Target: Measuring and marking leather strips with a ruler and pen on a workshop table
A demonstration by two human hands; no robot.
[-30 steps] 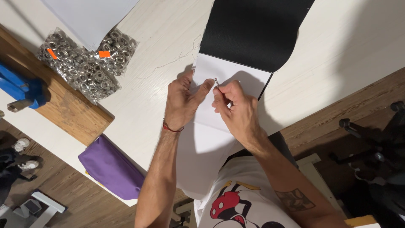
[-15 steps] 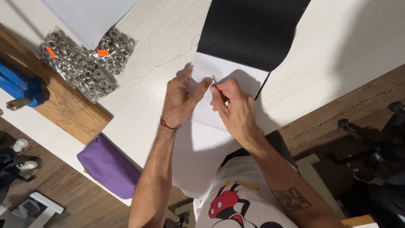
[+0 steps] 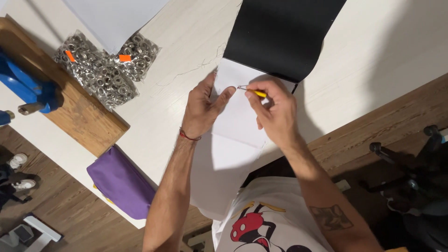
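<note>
Right hand (image 3: 275, 114) pinched a small yellow-handled tool (image 3: 255, 92), fingers closed on the handle, its thin metal tip resting on the white fabric panel (image 3: 238, 121) near the panel's upper edge. The tool looked like a seam ripper or awl; too small to tell which.

Left hand (image 3: 201, 108) lay flat on the same panel just beside the tip, fingers spread and pressing the cloth down, thumb reaching toward the tool. It gripped nothing. A red cord bracelet (image 3: 189, 136) sat at that wrist.

The white panel lay on the pale wooden tabletop (image 3: 382, 42) directly in front of the person, its lower part hanging over the near edge. Its top edge met a black sheet of fabric (image 3: 284, 32) that spread away across the table.

Loose threads (image 3: 196, 70) lay on the table just left of the join. Judgement: work along that edge was under way, not finished; how much of the edge had been treated could not be made out.

Farther left: two clear bags of metal eyelets (image 3: 100, 67) with orange tags, a wooden board (image 3: 74, 112) carrying a blue press tool (image 3: 28, 86), a pale sheet (image 3: 116, 18) at the far edge, and a purple pouch (image 3: 122, 184) at the near edge.
</note>
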